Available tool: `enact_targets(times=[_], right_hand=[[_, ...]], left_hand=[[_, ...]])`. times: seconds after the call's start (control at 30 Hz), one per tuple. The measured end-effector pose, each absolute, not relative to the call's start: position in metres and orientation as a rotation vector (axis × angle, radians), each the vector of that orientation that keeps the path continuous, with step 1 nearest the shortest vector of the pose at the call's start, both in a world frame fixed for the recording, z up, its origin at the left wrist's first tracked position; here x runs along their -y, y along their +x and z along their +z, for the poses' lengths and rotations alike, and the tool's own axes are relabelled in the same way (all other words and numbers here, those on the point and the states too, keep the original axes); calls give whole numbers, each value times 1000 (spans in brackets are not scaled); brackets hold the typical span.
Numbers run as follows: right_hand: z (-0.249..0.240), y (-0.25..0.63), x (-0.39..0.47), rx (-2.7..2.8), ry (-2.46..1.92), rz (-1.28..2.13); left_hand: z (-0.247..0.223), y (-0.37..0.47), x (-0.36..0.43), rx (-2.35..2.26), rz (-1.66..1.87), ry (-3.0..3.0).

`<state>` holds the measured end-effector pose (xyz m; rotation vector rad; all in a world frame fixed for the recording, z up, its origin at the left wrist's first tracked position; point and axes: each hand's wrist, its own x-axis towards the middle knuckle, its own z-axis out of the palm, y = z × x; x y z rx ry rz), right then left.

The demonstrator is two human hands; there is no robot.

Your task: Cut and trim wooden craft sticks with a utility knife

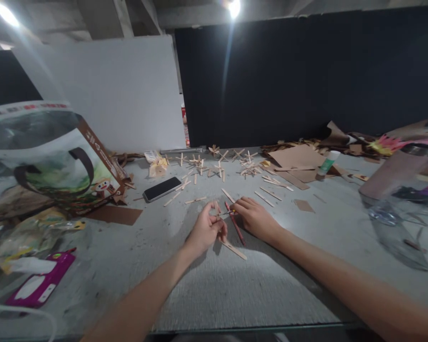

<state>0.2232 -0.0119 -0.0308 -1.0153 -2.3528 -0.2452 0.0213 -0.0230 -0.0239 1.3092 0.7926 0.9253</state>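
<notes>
My left hand [206, 228] is closed around a pale wooden craft stick [217, 207], which stands up between the fingers. My right hand [252, 216] grips a slim metal-tipped tool [227, 212] with a bit of yellow at the fingertips; its exact kind is too small to tell. The tip points left and reaches the stick, though whether it touches I cannot tell. Between the hands a dark red pencil-like rod [238, 229] lies slanted on the table. Another craft stick [237, 251] lies below my left fingers, and one more [228, 195] lies just beyond the hands.
Crossed craft-stick pieces [219, 169] and loose sticks spread across the back of the grey table [214, 299]. A phone [162, 188] lies left. Cardboard [296, 157] and a green-white tube [328, 162] are back right. A large printed bag [67, 166] and purple case [43, 280] flank the left.
</notes>
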Motion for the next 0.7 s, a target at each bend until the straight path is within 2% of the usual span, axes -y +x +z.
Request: enact_targets(times=[0.7], right_hand=[[-31,223,12,2369,-1030,-223]], left_hand=[[-19,19,26,-781,922,1342]])
